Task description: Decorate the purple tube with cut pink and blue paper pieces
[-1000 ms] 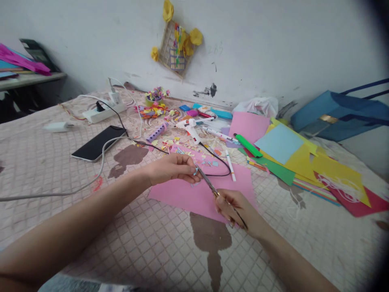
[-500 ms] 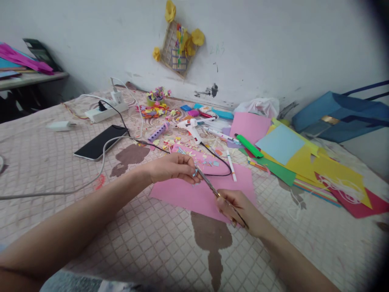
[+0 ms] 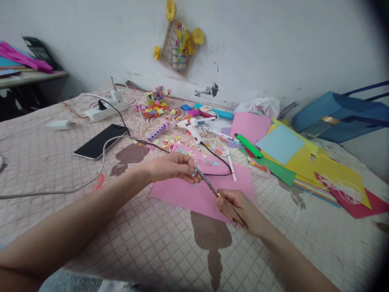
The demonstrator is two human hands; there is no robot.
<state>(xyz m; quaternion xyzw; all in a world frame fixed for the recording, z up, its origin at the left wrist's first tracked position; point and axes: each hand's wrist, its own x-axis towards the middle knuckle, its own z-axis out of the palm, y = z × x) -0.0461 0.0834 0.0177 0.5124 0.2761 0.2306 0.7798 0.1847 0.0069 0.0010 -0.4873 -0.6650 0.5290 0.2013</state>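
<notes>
Above a pink sheet [image 3: 185, 198], my left hand [image 3: 174, 167] pinches a small light-blue paper piece [image 3: 194, 172] between thumb and fingers. My right hand [image 3: 238, 209] is wrapped round the handles of a pair of scissors [image 3: 209, 184], whose blades point up and left. The tips of the blades meet or nearly meet the blue piece at my left fingertips; whether they are parted is too small to tell. Small paper scraps [image 3: 188, 152] lie on the pink sheet just beyond my hands.
A white glue gun [image 3: 193, 129] with a black cord lies beyond my hands, near a marker [image 3: 231, 165]. Coloured sheets [image 3: 304, 162] are piled at the right. A phone [image 3: 101, 142], power strip [image 3: 106, 111] and cables lie at the left.
</notes>
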